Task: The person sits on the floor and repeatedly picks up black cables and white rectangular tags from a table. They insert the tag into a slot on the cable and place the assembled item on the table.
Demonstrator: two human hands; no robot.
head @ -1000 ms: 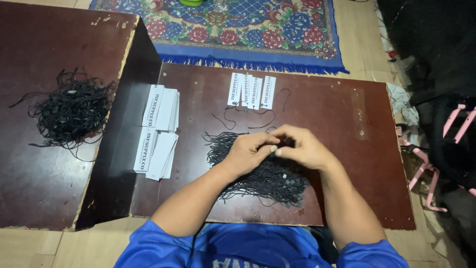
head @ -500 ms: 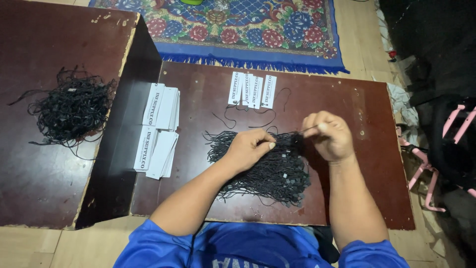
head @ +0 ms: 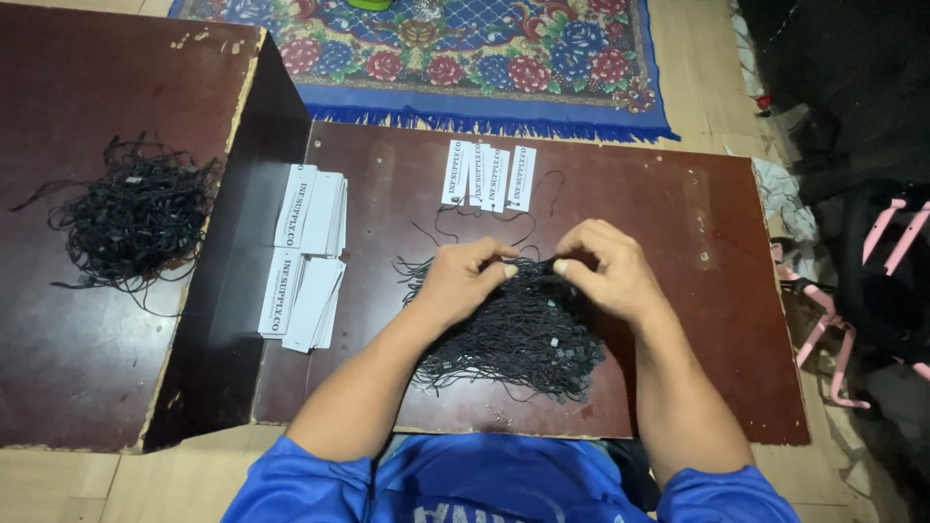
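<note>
My left hand [head: 463, 279] and my right hand [head: 604, 267] meet over a loose heap of thin black strings [head: 523, 334] on a low dark brown table [head: 678, 320]. Fingertips of both hands pinch strings at the heap's far edge, a short gap between them. Beyond the hands lies a row of several white paper tags [head: 488, 176] with black strings trailing from them. Two stacks of white tags [head: 308, 254] sit to the left of the heap.
A second, higher brown table [head: 68, 329] at the left carries another tangle of black strings [head: 131, 218]. A patterned blue rug [head: 484, 58] lies beyond the table. Pink-framed objects and dark bags [head: 872, 281] crowd the floor at the right.
My right hand had pulled away to the right half a second ago; it has come back to the heap beside my left hand. The left hand barely shifted.
</note>
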